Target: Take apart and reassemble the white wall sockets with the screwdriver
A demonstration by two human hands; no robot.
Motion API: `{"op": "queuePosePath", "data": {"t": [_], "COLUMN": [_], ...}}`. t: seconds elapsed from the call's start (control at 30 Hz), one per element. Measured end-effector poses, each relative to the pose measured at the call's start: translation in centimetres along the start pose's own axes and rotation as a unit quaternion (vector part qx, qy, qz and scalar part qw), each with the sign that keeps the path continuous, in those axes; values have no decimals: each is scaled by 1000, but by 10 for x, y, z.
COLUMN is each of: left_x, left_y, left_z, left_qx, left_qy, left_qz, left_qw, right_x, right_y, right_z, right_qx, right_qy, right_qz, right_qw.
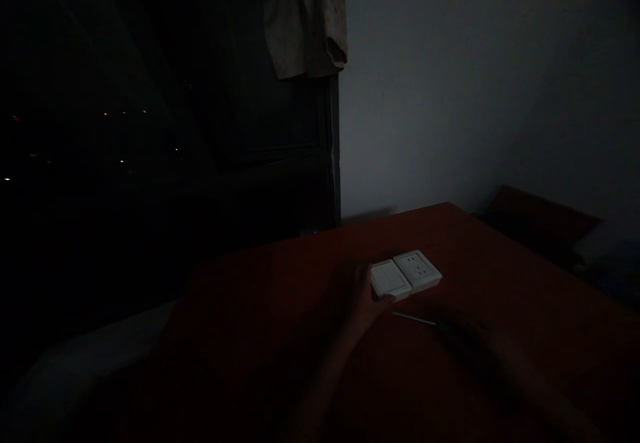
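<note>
The room is very dark. Two white wall plates lie side by side on a red table (280,296): a switch plate (389,279) and a socket plate (417,269). My left hand (364,301) touches the left edge of the switch plate, thumb at its front; the fingers curl around it. My right hand (467,337) is closed around the dark handle of a screwdriver, whose thin metal shaft (414,319) points left just in front of the plates.
A pale wall (475,83) stands behind the table. A dark door or cabinet (270,116) is at the left, with a light garment (306,16) hanging from its top. A dark reddish object (537,219) lies beyond the table's right edge.
</note>
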State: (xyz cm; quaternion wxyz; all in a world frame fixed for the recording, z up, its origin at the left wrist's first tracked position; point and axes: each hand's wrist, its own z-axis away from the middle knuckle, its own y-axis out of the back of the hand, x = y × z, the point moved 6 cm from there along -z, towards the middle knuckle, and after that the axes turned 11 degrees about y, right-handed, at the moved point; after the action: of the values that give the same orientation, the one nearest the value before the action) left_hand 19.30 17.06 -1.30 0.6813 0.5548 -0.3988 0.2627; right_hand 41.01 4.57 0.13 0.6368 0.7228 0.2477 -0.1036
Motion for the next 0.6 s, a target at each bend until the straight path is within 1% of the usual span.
{"op": "queuePosePath", "data": {"t": [0.17, 0.27, 0.37, 0.47, 0.6], "left_x": [0, 1, 1, -4, -19], "left_y": [-1, 5, 20, 41, 68], "left_z": [1, 6, 16, 31, 58], "left_qx": [5, 13, 40, 62, 58], "left_qy": [-8, -19, -34, -32, -17], "left_qz": [10, 12, 2, -19, -61], "left_qw": [1000, 1000, 999, 997, 996], "right_x": [-14, -18, -16, -14, -18], "right_y": [-6, -11, -17, -19, -17], "right_z": [-14, -27, -42, -54, -60], "right_qx": [-22, -17, -2, 15, 34], "right_qy": [59, 92, 114, 132, 156], "right_qz": [45, 57, 65, 97, 111], "right_qw": [997, 994, 991, 986, 981]}}
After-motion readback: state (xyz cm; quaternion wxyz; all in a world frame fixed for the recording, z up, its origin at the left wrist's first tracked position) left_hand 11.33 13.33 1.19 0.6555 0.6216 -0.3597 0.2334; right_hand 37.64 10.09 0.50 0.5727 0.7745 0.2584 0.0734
